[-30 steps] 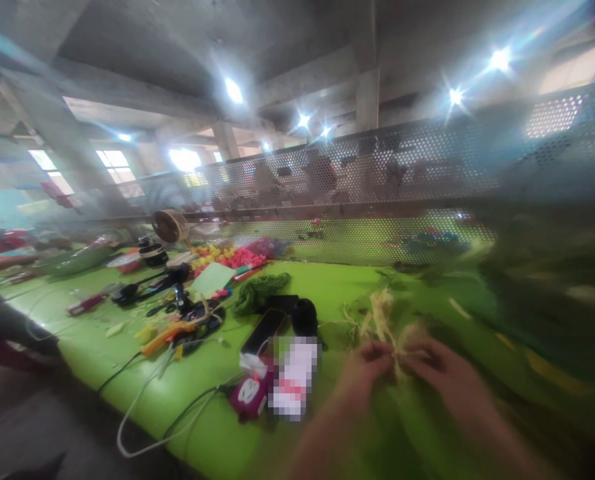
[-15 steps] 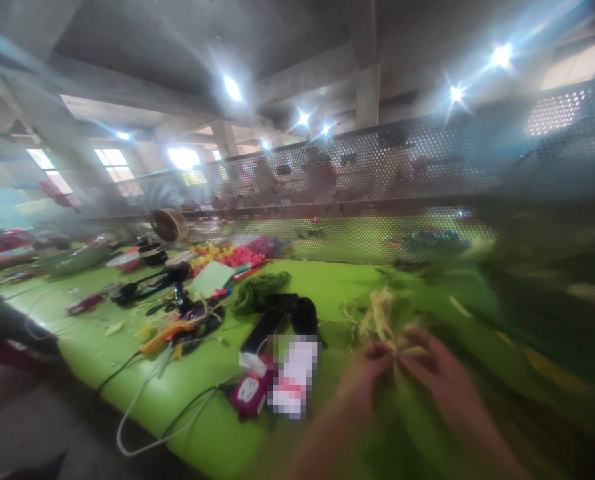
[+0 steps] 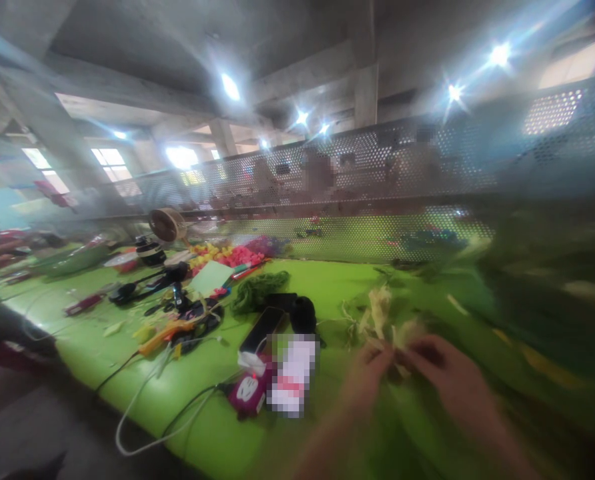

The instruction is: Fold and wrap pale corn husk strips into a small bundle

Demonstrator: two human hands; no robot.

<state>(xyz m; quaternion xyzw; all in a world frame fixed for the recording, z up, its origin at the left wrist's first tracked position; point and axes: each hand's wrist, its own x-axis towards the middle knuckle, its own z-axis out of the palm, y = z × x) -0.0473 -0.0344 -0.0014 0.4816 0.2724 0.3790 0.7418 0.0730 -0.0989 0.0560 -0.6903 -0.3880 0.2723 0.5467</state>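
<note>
Close together over the green tabletop [image 3: 257,453], both my hands work at a pale yellow, leaf-like piece. My left hand [image 3: 370,373] is closed, fingertips pinched on the near side of the piece. My right hand [image 3: 435,363] is also closed, thumb and fingers pressed on the pale piece [image 3: 408,331] from the other side. Blur and the fingers hide much of it, so its exact kind is unclear. Just beyond stands a crumpled pale yellow bundle [image 3: 379,308], with thin stringy bits to its left.
Left of my hands are a dark phone [image 3: 262,330], a black round object [image 3: 303,313], a purple box [image 3: 250,393] with cables and green yarn-like material [image 3: 257,291]. An orange-handled tool [image 3: 165,337] lies further left. A perforated screen [image 3: 357,233] runs behind. Another person's arm [image 3: 0,253] shows far left.
My hands stay at the same spot, with the fingers slightly shifted on the pale piece. The right hand has turned a little. The whole view has drifted slightly.
</note>
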